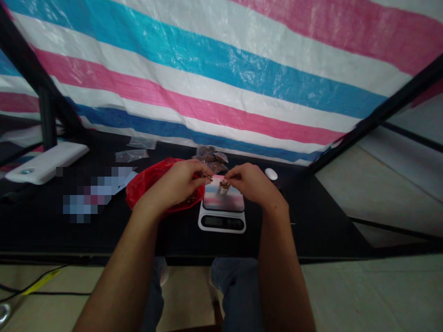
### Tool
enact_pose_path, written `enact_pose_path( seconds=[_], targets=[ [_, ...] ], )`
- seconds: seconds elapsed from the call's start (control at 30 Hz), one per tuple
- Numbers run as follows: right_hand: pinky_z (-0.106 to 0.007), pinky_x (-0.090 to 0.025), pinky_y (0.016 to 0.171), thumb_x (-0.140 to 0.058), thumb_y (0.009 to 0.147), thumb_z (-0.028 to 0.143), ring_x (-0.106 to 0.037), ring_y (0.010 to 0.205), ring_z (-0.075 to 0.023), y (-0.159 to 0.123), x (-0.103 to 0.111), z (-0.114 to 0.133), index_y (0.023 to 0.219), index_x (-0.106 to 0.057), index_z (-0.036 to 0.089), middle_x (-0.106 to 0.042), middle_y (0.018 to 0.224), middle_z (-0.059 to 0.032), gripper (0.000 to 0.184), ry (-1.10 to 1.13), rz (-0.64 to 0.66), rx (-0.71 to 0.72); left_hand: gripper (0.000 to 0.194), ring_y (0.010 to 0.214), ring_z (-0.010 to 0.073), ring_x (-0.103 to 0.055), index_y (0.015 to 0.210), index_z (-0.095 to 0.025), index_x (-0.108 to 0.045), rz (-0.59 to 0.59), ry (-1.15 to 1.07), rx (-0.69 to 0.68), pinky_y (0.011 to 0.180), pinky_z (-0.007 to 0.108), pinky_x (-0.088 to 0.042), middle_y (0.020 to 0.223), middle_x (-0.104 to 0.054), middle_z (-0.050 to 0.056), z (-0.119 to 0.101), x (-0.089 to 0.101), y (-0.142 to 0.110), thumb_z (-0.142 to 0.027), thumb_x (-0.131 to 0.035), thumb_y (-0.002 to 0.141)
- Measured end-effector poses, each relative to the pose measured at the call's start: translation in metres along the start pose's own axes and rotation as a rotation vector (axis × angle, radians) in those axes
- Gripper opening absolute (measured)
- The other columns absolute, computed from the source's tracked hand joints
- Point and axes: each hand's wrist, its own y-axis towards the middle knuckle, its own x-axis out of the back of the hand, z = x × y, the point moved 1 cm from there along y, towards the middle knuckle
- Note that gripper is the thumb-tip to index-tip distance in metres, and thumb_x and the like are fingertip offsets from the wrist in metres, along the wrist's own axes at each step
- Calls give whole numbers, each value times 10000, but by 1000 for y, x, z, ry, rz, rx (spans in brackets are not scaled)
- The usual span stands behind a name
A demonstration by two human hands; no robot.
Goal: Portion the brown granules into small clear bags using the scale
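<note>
Over the digital scale (222,222), your left hand (176,182) pinches its fingertips together on a brown piece (208,178). Your right hand (251,182) curls just beside the small cup (224,189), which holds brown pieces and sits within reach of your 2 hands. You cannot tell whether your right fingers grip anything. More brown pieces lie in the red plastic bag (152,182).

A left hand (173,186) and right hand (254,183) are working above a digital kitchen scale (222,222), centre frame.
The left is pinching a small brown piece (208,178) near a small cup (224,188) standing on the scale; a red plastic bag (154,182) is lying left.
</note>
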Motion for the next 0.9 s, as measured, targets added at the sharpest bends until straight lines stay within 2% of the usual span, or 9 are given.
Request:
enact_pose_path(
  seconds=[0.17,0.3,0.4,0.57,0.7,0.9],
  targets=[
    [-237,-557,779,-697,914,84,-796,892,-187,-2,-2,-11,971,-820,161,-847,946,-70,156,167,-6,23,170,1033,216,-724,1028,-190,-811,19,-25,-135,966,315,-541,1079,-811,62,-10,-18,16,-203,-652,968],
    [-234,-559,791,-698,883,52,-792,909,-178,-4,1,-16,1006,-809,165,-842,958,-55,201,213,-28,40,172,1040,212,-720,1026,-185,-809,16,-11,-177,974,312,-524,1081,-807,60,-14,-25,24,-165,-646,975],
    [-242,-562,823,-647,916,64,-785,941,-173,-6,3,-18,1041,-801,168,-838,1018,-60,224,248,-31,69,193,1039,216,-716,1031,-178,-811,11,18,-183,966,317,-524,1082,-797,73,-15,-28,28,-139,-630,975],
    [-258,-565,828,-600,934,65,-777,968,-185,-10,5,-24,1053,-796,153,-830,1052,-78,246,215,-61,40,247,1019,232,-715,1032,-167,-825,58,74,-210,938,336,-526,1087,-786,100,-15,-40,36,-90,-607,943],
    [-260,-580,814,-666,898,62,-783,918,-186,-13,5,-29,1023,-790,144,-828,980,-77,194,241,-13,0,283,979,234,-715,992,-178,-840,100,127,-250,894,333,-517,1045,-794,94,-13,-44,38,-88,-577,935],
    [-256,-587,775,-723,858,46,-783,883,-190,-8,1,-32,945,-777,155,-826,937,-66,149,280,-15,-13,242,883,230,-737,994,-193,-857,105,135,-179,791,319,-496,966,-835,72,-13,-43,37,-120,-641,915]
  ],
)
